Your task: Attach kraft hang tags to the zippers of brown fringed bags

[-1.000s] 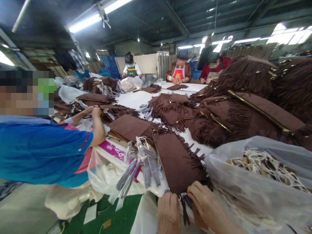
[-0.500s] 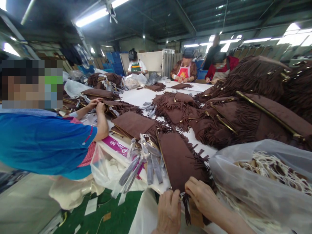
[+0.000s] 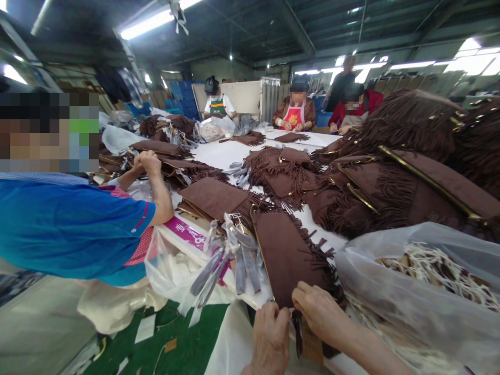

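A brown fringed bag with a gold zipper along its left edge lies at the table's near edge. At its near end, my left hand is closed, fingers bent and pinching the corner. Just right of it, my right hand is closed on the same end, thumb side toward my left hand. The fingers hide the exact bit of hardware between them. A dark fringe strand hangs below the hands, in front of a brown cardboard piece. Grey wrapped straps lie left of the bag.
Piled fringed bags fill the right side. A clear plastic bag holding white-stringed tags stands near my right arm. A co-worker in a blue top handles bags at left. Other people sit across the white table.
My hands stay at the bag's near end, with my right hand shifted slightly left and up. The left co-worker's hands have moved up and left, off the bag there.
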Demonstrator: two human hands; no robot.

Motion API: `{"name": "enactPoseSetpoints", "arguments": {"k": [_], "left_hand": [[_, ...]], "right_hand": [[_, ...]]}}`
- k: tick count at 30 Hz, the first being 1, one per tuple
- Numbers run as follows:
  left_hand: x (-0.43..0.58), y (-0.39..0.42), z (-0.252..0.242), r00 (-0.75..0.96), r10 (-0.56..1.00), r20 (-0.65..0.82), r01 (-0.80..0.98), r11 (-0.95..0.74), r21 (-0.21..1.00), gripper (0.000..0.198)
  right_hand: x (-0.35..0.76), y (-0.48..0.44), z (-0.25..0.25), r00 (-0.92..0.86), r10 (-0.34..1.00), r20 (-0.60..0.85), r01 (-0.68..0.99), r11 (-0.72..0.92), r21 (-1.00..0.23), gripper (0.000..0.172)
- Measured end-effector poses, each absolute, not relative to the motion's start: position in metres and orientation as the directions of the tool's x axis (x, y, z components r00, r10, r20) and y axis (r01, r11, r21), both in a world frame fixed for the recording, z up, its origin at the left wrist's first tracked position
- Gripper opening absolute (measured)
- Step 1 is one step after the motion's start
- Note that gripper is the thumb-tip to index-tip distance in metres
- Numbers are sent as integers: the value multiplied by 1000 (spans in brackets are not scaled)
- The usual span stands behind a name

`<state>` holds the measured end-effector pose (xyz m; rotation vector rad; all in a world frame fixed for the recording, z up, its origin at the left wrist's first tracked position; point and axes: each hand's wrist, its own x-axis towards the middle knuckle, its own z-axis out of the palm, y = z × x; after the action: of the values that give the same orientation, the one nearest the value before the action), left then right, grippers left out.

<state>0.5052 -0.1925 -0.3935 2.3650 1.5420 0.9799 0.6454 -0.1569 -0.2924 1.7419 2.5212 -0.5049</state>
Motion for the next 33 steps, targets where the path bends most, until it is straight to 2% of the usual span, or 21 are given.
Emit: {"name": "enactPoseSetpoints", "arguments": {"k": [6,17,22,27,33], "left_hand": [[506,-192,-391,249,860,445,754,-460,468,26],[513,-189,-387,210,913,349,817,-360,450,23],[515,-190,-381,182,931,315,802,-326,501,20],[512,-191,-380,183,898,401,793,-376,480,18],[509,-190,-380,207,874,439,787,-415,456,18]], "right_hand": [[644,-155,-289,-382,897,-222,915,333,-230,24],[641,-151,-291,-393,894,-215,909,343,-238,20],[639,-150,-293,-393,894,-216,907,340,-247,21],[642,-150,-295,-373,904,-210,911,314,-267,19],[644,-149,-296,-348,916,-202,904,270,-332,16]]}}
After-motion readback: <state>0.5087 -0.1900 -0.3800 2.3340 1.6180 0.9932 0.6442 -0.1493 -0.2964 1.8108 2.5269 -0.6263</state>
